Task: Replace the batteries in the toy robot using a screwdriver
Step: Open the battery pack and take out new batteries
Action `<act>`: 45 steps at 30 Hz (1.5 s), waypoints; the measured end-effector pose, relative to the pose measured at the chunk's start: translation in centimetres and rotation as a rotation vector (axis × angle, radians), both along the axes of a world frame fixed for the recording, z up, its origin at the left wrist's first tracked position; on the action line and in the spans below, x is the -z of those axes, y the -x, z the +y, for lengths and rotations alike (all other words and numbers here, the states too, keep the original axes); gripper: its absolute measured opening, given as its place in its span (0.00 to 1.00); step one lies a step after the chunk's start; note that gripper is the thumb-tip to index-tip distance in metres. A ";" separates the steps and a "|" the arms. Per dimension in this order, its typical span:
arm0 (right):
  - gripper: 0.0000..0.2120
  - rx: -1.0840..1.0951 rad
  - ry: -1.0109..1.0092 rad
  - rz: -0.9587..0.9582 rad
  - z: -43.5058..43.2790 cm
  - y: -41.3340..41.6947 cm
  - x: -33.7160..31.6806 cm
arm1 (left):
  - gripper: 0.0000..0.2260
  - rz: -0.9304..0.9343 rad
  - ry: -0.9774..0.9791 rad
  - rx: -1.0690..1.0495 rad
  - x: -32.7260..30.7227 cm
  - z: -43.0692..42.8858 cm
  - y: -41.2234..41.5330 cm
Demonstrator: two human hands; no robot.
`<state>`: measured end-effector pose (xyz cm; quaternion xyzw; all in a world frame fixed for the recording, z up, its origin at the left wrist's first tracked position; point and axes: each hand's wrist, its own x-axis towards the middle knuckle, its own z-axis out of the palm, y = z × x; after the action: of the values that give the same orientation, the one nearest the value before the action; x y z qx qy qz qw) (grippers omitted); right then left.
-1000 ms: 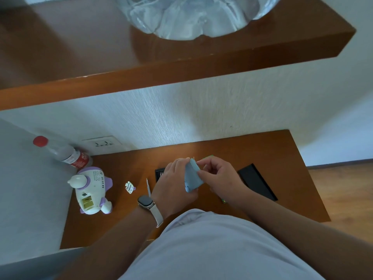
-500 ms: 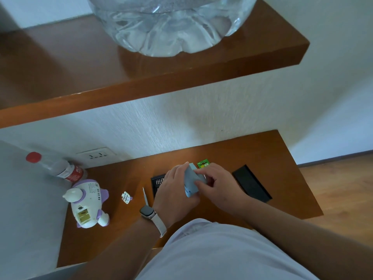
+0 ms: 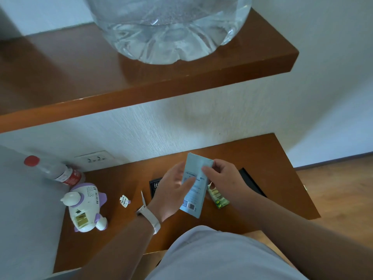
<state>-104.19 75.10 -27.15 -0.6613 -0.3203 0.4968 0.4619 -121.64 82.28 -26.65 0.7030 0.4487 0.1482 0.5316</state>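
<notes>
Toy robot (image 3: 84,207) at the left end of the desk (image 3: 272,158), lying flat, white and purple, open battery bay facing up. Behind it, in the corner, a red-capped bottle (image 3: 54,171) below a wall socket (image 3: 94,158). Right of the robot and apart from it, a small white cover (image 3: 124,201). Next, a thin screwdriver (image 3: 143,196) flat on the wood, near end hidden by the left wrist. Just beyond, a black bit case (image 3: 155,185), half hidden behind the left grip (image 3: 171,193).

Left grip raised over the desk, thumb laid across the face of a pale blue packet (image 3: 193,190), fingers curled at its left edge. Pale strap (image 3: 151,219) on that wrist. Packet held off the desk between both grips, long side roughly upright, barcode near the lower end. Right grip (image 3: 226,178) pinching the packet's upper right corner between thumb and fingertips.

Under the right grip, green batteries (image 3: 220,199) in their wrap on the desk, partly covered by the packet; touching the grip or not, cannot tell. Further right, a flat black lid (image 3: 252,183). Above everything, a wooden shelf (image 3: 141,93) bearing a large clear water jug (image 3: 171,27).
</notes>
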 end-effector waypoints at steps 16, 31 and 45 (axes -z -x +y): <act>0.06 -0.154 0.256 -0.145 -2.5 2.8 9.6 | 0.05 0.034 0.484 -0.431 8.1 -4.2 2.1; 0.17 -0.322 0.244 -0.488 0.3 4.2 12.8 | 0.16 0.260 0.116 -0.376 13.4 -3.6 0.7; 0.23 -0.424 0.192 -0.649 0.6 4.0 12.9 | 0.21 0.375 -0.065 -0.253 14.4 -2.5 0.3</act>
<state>-108.22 75.66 -40.10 -0.7434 -0.5309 0.3741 0.1600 -121.89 79.80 -41.07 0.6731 0.6193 0.0949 0.3930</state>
